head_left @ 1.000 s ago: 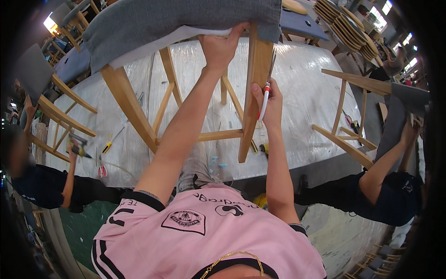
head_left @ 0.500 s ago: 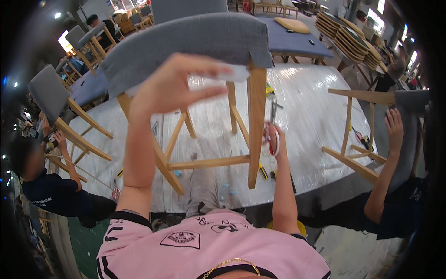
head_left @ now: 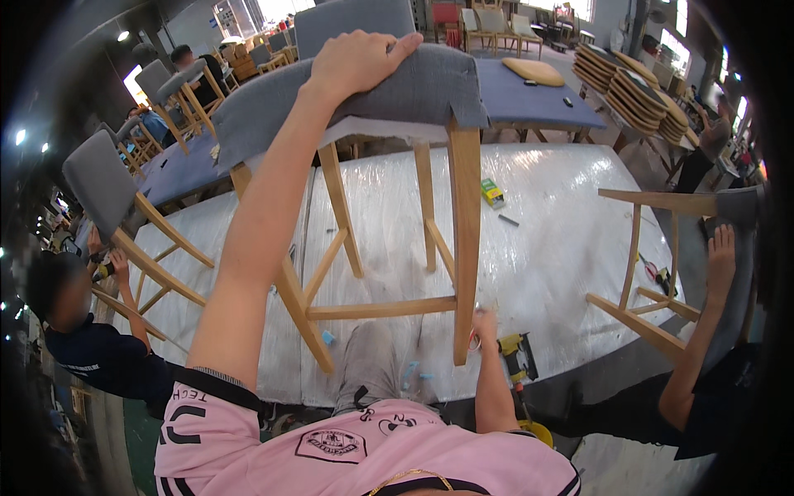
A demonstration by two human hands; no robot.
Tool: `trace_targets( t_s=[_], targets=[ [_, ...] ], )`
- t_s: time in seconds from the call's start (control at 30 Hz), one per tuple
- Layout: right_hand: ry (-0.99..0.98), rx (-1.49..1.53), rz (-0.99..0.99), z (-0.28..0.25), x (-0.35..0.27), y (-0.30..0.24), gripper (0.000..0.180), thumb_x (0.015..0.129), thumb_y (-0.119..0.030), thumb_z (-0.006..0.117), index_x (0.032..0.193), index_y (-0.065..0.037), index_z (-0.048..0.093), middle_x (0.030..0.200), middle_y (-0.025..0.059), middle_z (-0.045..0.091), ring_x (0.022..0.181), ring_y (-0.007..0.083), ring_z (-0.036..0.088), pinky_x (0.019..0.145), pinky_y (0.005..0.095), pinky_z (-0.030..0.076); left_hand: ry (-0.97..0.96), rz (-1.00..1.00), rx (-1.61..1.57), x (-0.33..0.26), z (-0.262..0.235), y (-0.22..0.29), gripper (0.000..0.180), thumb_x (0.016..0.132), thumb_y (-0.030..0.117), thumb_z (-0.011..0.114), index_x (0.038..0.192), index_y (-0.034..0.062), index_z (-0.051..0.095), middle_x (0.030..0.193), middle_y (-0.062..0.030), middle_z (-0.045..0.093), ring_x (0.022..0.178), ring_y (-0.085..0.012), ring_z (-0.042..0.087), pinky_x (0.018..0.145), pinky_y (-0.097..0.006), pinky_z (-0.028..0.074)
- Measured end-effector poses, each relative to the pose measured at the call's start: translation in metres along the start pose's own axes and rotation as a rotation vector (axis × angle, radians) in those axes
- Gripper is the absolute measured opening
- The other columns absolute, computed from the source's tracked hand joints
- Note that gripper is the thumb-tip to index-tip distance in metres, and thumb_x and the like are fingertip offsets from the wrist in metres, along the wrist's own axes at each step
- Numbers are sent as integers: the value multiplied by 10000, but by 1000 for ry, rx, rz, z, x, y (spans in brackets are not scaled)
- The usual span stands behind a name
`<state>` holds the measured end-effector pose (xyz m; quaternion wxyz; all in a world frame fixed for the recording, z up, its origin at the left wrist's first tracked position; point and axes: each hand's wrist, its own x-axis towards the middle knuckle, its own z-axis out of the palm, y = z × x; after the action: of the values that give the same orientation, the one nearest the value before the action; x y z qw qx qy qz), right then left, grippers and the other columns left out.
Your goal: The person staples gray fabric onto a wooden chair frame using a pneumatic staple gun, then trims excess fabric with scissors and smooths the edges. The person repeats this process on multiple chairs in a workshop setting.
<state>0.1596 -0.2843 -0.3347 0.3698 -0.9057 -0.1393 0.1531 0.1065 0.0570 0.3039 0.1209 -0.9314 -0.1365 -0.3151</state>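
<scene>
A wooden chair [head_left: 466, 240] with grey fabric stands in front of me on the plastic-wrapped table. My left hand [head_left: 357, 63] lies over the top of its grey upholstered part [head_left: 273, 112], fingers curled over the far side and thumb stretched to the right. White lining shows under the fabric's lower edge. Low beside the chair's right leg, my right hand [head_left: 486, 325] is closed around scissors [head_left: 474, 340]; only a bit of their red-and-white handle shows, the rest hidden by the leg and hand. A yellow-and-black nail gun [head_left: 518, 357] lies just right of that hand.
The wrapped table [head_left: 546, 264] carries a yellow-green box [head_left: 492, 193] and blue scraps [head_left: 328, 338]. Co-workers handle chairs at left [head_left: 99, 186] and right [head_left: 657, 200]. Behind are a blue-topped table [head_left: 529, 103] and stacked seat panels [head_left: 637, 97].
My left hand has gone up from the fabric's lower edge, where it held a pale piece, onto the chair's top. My right hand with the scissors has dropped nearer to me.
</scene>
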Motion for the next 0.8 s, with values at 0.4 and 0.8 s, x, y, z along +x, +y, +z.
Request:
trace_targets(
  t_s=[0.4, 0.8],
  targets=[
    [-332, 1391, -521, -171, -108, -417, 433, 1063, -400, 571, 1255, -14, 528, 1081, 104, 632, 936, 191, 657, 701, 330, 572, -221, 160, -8, 1, -47, 68, 802, 1038, 637, 316, 977, -27, 762, 971, -310, 724, 976, -451, 708, 916, -504, 552],
    [-57, 1906, -608, -158, -43, -509, 588, 1019, -559, 580, 1380, -107, 476, 1301, 67, 622, 1129, 163, 655, 817, 336, 591, 109, 357, 47, -11, -2, 56, 686, 1003, 690, 424, 1264, 114, 687, 1046, -142, 752, 902, -334, 745, 759, -447, 596]
  ],
)
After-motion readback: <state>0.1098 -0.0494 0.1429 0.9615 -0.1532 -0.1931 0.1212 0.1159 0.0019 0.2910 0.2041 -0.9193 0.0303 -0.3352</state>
